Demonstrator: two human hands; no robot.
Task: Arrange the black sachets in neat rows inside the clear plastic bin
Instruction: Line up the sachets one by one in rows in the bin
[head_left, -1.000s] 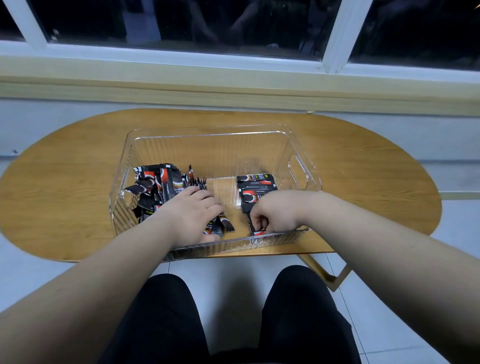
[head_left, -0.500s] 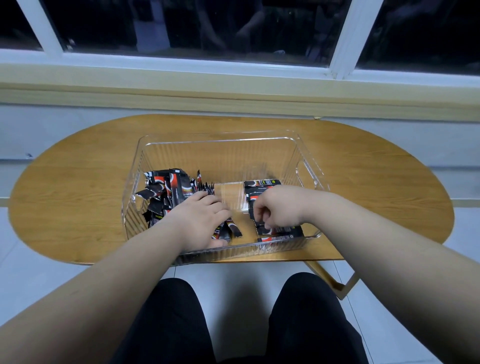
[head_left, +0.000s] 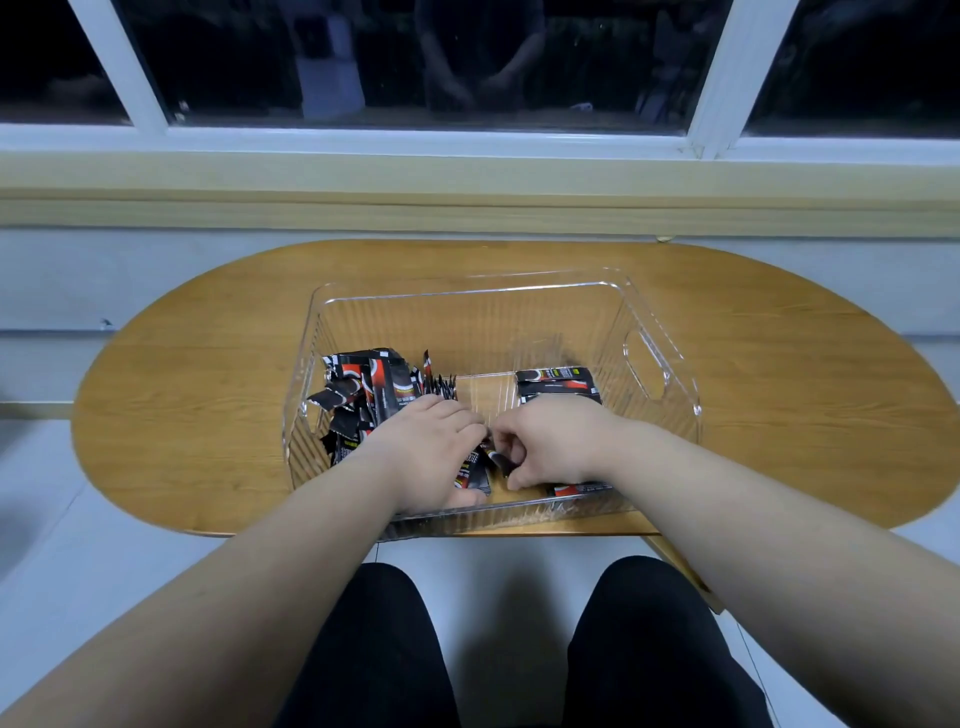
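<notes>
Clear plastic walls of the bin (head_left: 467, 319) rise from the wooden counter (head_left: 208, 395), and both hands reach into its near half. Palm down, the left hand (head_left: 428, 449) lies on a loose heap of sachets (head_left: 366, 392) that spreads beyond and to the left of its fingers (head_left: 460, 421). A few more stick out beneath those fingers, towards the thumb by the near wall. Whether these fingers are grasping them or only resting on them, I cannot tell. The right hand (head_left: 553, 441) is curled, its fingertips pinching one end of a single sachet (head_left: 496, 460) just beside the left fingertips. Beyond the right knuckles, a flat stack of sachets (head_left: 556, 382) lies squared up near the bin's right wall. One more packet (head_left: 576, 488) peeks out below the right palm, by the near wall.
</notes>
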